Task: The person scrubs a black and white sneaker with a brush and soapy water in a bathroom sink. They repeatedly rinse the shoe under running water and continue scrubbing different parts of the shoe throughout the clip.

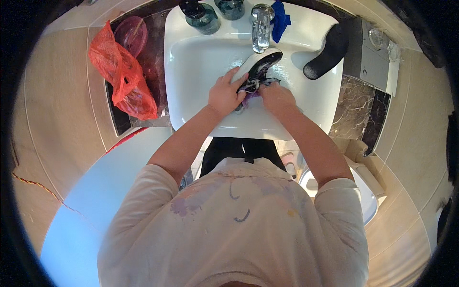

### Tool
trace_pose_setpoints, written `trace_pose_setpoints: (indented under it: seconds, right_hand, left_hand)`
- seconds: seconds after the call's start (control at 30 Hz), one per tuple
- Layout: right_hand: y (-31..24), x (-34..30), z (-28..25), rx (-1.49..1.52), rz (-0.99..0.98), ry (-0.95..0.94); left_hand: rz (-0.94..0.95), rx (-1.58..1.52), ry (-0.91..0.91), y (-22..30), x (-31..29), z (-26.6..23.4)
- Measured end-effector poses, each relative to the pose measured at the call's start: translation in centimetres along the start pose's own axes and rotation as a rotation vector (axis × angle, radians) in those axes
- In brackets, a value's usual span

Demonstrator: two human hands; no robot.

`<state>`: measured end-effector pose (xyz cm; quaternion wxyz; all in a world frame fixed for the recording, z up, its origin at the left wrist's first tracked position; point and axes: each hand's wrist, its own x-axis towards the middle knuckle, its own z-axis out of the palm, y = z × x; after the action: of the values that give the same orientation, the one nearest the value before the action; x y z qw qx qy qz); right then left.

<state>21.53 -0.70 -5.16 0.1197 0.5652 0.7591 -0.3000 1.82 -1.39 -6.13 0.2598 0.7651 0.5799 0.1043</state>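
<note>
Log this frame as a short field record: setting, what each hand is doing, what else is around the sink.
setting: white sink with chrome tap
left hand: grips a shoe by its white sole, over the basin
right hand: pressed on a purple cloth against the shoe
sink rim: second black shoe, two dark bottles, blue cloth
left of sink: red plastic bag

white-soled black shoe (258, 64), perhaps purple cloth (252, 97)
</note>
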Motion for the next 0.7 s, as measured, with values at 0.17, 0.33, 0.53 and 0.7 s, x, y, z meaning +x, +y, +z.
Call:
trace_pose_setpoints:
  seconds: [0.17, 0.33, 0.53, 0.7]
  right_hand:
    - [-1.8, 0.9, 6.0, 0.361, -0.142, 0.043]
    - [-0.8, 0.5, 1.5, 0.023, -0.134, -0.154]
    - [0.2, 0.8, 4.5, 0.254, -0.02, 0.01]
    - [-1.3, 1.0, 4.4, 0.218, -0.119, -0.1]
  left_hand:
    - [-0.02, -0.025, 0.051, -1.2, 0.3, 1.3]
    - [-0.031, 0.01, -0.028, -0.1, 0.1, 0.4]
    - [-0.033, -0.017, 0.008, -0.3, 0.1, 0.9]
    - [-0.01, 0.01, 0.004, -0.3, 0.3, 0.8]
